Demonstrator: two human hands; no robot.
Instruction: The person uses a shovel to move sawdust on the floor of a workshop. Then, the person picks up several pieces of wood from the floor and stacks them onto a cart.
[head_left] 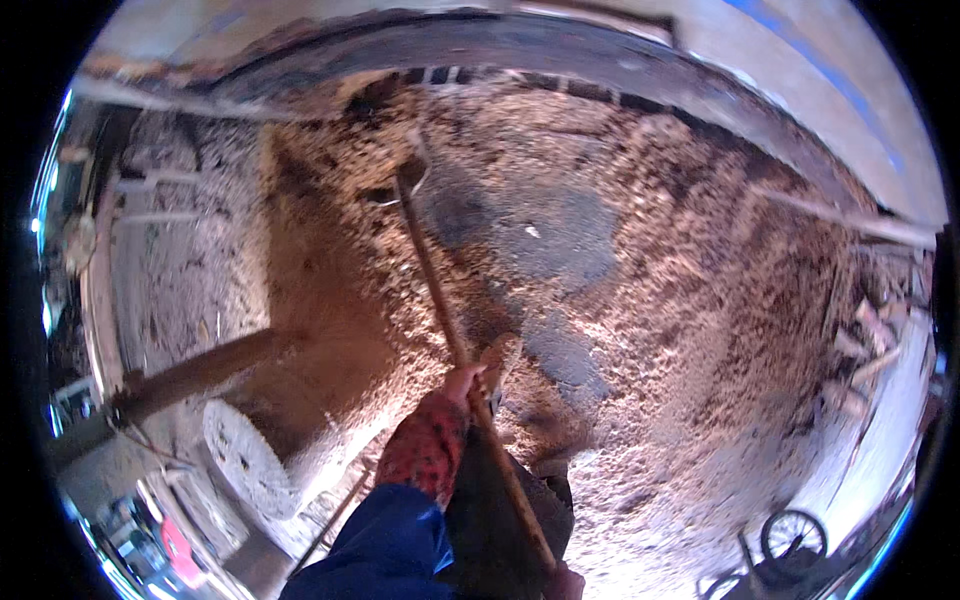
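A long wooden-handled shovel (430, 270) runs slantwise from the bottom of the view up to the far left of centre. My left hand (465, 383) is wrapped round the middle of its handle, with a red patterned cuff and blue sleeve behind it. Low at the bottom edge, my right hand (566, 583) grips the handle's near end, only partly in view. The shovel's head lies among loose brown wood chips (350, 150), partly blurred, so its exact shape is hard to make out. Chips border a bare grey floor patch (560, 235).
A heap of chips (720, 260) spreads along the right. On the left are a wooden beam (200, 375) and a pale round-faced block (245, 455). A spoked wheel (794, 537) stands at lower right, below scrap wood (870, 350). A low ledge (480, 45) closes the far side.
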